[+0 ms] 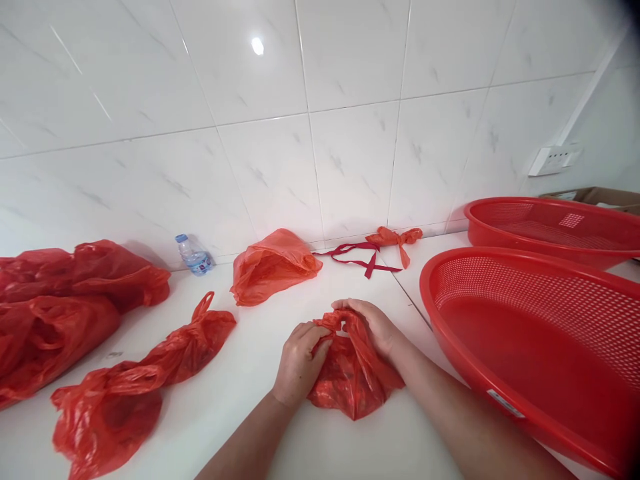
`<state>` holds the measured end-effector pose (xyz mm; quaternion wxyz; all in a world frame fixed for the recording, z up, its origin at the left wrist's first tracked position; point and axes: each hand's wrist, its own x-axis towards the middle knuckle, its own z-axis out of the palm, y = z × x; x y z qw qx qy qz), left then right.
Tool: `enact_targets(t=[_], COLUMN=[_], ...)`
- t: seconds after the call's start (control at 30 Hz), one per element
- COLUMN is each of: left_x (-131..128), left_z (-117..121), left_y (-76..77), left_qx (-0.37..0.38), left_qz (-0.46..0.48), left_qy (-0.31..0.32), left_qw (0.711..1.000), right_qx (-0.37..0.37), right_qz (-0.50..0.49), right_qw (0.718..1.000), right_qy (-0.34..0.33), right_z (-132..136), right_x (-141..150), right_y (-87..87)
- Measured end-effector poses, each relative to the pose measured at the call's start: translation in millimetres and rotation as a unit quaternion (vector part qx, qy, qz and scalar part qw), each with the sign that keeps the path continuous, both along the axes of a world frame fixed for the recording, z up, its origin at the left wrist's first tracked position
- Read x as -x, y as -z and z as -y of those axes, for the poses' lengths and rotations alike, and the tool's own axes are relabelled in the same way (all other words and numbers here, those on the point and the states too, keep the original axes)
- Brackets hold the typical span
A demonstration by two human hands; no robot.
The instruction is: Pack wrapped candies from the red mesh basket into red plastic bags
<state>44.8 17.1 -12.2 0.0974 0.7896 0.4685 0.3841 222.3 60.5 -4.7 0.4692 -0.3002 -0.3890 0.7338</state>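
My bare forearms (450, 413) closest. Left hand (299, 361) and right hand (374, 325) both grasping crumpled translucent red plastic bag (355, 387) near its top.

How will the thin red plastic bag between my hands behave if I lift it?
The thin red plastic bag will probably flop, since its film is crumpled and creased. Its bulging lower part suggests something inside that could shift. The glossy surface may feel slippery.

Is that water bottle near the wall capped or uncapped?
Capped: a blue cap sits on top of the clear bottle.
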Motion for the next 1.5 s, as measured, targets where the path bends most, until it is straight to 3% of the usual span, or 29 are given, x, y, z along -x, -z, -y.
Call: enact_targets(t=[0.13,0.3,0.37,0.43,0.53,0.73,1.07,1.17,1.27,1.37,1.5], left_x=[1,-4,-11,-23,-41,-60,-70,-66,-59,-54,-54], left_z=[0,14,27,42,62,77,82,82,78,70,62], left_y=[-1.8,-12.8,-17.4,-20.1,-20.1,-13.7,7.5,3.2,-5.5,-9.0,-4.4], left_qx=[-0.041,-0.176,-0.215,-0.226,-0.229,-0.261,-0.214,-0.226,-0.234,-0.13,-0.016], left_qz=[0.001,-0.026,-0.04,-0.045,-0.043,-0.053,-0.089,-0.053,-0.049,-0.128,-0.179], left_qy=[0.009,0.04,0.083,0.145,0.235,0.28,0.352,0.329,0.23,0.135,0.092], left_qw=[0.999,0.983,0.972,0.962,0.943,0.922,0.907,0.915,0.943,0.974,0.979], right_qx=[0.013,-0.012,-0.071,-0.132,-0.157,-0.162,-0.193,-0.199,-0.213,-0.225,-0.218], right_qz=[-0.019,0.048,0.143,0.238,0.296,0.344,0.377,0.379,0.38,0.378,0.404], right_qw=[0.999,0.994,0.974,0.936,0.903,0.881,0.863,0.86,0.859,0.86,0.853], right_qy=[0.036,0.1,0.159,0.223,0.27,0.282,0.275,0.278,0.268,0.259,0.247], right_z=[-8,-18,-22,-27,-33,-34,-33,-34,-32,-28,-29], right_x=[-3,-5,-8,-12,-19,-26,-25,-27,-26,-26,-28], right_y=[4.7,8.7,9.4,10.6,14.3,21.3,19.9,21.2,20.3,17.3,17.5])
